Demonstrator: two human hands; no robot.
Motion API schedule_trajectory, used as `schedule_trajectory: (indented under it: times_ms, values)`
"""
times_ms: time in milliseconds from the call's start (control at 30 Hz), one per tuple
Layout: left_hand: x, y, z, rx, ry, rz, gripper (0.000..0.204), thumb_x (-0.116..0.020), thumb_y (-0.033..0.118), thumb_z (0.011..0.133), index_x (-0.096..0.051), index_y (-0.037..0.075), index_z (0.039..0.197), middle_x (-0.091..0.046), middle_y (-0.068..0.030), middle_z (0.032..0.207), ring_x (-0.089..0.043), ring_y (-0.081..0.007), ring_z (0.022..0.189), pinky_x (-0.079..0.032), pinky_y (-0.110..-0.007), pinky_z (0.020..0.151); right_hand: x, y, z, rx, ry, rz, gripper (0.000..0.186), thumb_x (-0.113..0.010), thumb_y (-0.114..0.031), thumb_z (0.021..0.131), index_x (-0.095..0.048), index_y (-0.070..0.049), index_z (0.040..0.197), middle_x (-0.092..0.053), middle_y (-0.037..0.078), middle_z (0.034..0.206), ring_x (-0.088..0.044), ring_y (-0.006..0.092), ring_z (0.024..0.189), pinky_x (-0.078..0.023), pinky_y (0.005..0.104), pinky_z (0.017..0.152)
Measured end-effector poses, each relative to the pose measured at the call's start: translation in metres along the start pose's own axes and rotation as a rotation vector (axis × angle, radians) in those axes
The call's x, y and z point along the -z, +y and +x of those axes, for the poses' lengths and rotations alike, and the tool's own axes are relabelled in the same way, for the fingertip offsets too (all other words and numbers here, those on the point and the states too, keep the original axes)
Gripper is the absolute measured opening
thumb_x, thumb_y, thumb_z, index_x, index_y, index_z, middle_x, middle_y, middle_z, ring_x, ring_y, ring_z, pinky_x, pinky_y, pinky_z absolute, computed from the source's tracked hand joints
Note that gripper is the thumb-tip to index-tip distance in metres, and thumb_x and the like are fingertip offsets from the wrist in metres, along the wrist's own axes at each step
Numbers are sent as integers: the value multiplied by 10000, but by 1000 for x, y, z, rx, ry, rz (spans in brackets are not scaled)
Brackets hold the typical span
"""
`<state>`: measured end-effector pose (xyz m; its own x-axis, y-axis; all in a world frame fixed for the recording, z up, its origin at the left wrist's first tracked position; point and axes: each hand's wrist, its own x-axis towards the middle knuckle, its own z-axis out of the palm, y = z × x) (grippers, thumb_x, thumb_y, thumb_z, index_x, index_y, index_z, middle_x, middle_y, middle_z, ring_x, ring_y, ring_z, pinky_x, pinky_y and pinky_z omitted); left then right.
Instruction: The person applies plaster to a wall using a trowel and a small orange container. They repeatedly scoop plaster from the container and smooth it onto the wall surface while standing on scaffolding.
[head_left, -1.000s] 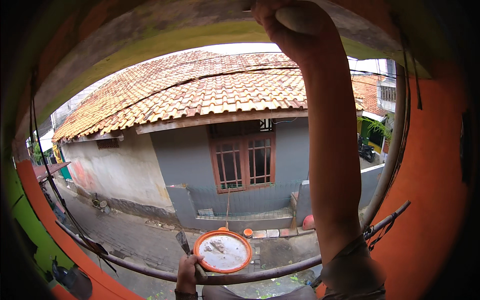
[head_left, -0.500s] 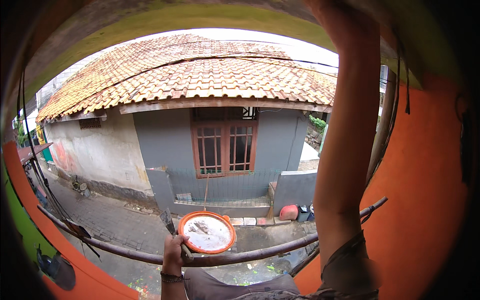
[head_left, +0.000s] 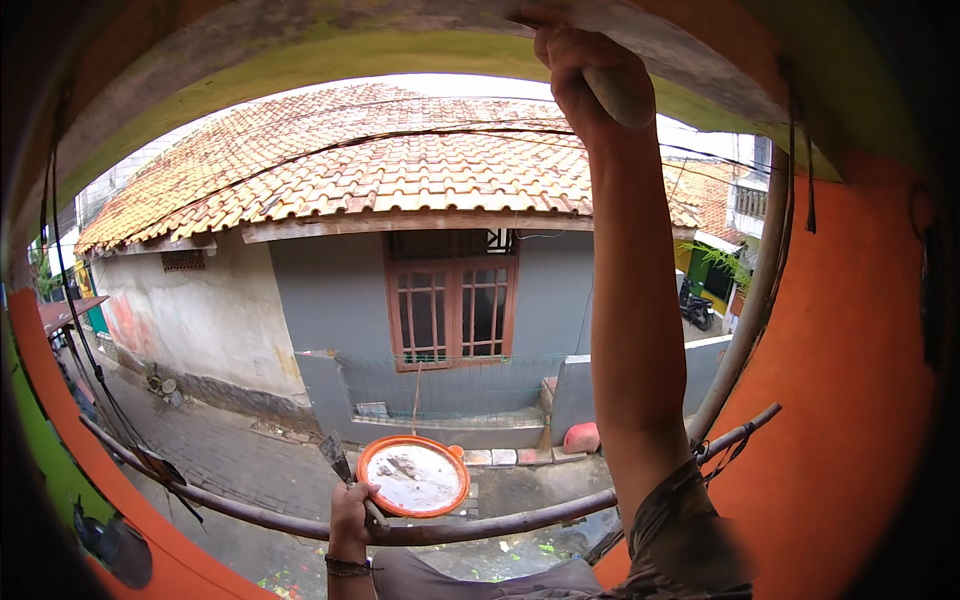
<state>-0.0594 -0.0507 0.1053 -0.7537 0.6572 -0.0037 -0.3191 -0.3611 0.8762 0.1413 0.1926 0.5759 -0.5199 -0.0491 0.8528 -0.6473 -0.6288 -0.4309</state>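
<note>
Right hand (head_left: 597, 75) was clenched round a pale-handled tool (head_left: 620, 97), raised to the overhead beam (head_left: 420, 27); working end too dark to read. Left hand (head_left: 350, 517) gripped a scraper (head_left: 336, 457), blade up, thumb by the rim of the orange basin (head_left: 466, 482) — couldn't tell what carried the basin. White paste (head_left: 425, 490) in it, plenty left, greyish lump (head_left: 404, 466) near the middle. Beam underside looked mottled grey, yellow-green band (head_left: 420, 68) beyond: I'd judge it partly worked at most, uneven patches left. Further out — pole (head_left: 270, 512) across the front, orange wall (head_left: 840, 350) right, tiled-roof house (head_left: 400, 190) over the lane (head_left: 220, 445).
</note>
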Motion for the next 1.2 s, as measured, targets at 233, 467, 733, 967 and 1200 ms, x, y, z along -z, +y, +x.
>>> schedule_trajectory:
  times_ms: [233,467,733,967,1200]
  values:
    - [3,-2,0,-9,20,33,268,-513,-5,765,-580,-110,1003,-634,-139,898,-654,-200,757,-537,-297,700,-63,14,-27,-14,-63,146,466,-371,48,875,-163,220,1254,-395,105,823,-517,170,595,-552,258,578]
    - [9,-2,0,9,-8,-43,261,-527,-47,763,-512,-88,1021,-611,-144,903,-645,-220,761,-563,-328,700,-40,8,-69,54,-113,35,412,-481,-1,853,-265,110,1186,-395,131,901,-506,156,624,-537,224,511]
    - [3,-4,5,-2,-3,-3,236,-513,-23,767,-557,-110,981,-623,-142,901,-653,-213,748,-554,-314,686,-68,-4,-13,2,63,92,362,-445,54,873,-250,155,1162,-390,131,879,-524,184,679,-587,275,572]
    - [5,-1,6,24,-6,-13,219,-522,-31,768,-550,-94,976,-622,-130,862,-646,-207,727,-557,-310,667,-105,-10,2,-88,188,319,306,-566,90,795,-329,99,989,-381,131,869,-531,205,647,-616,301,616]
    - [1,-1,3,13,-9,-24,223,-529,-38,763,-538,-89,980,-618,-138,882,-639,-209,707,-554,-312,674,-40,-3,-74,-3,-182,97,379,-499,-17,862,-294,129,1147,-380,148,907,-526,184,628,-571,261,533]
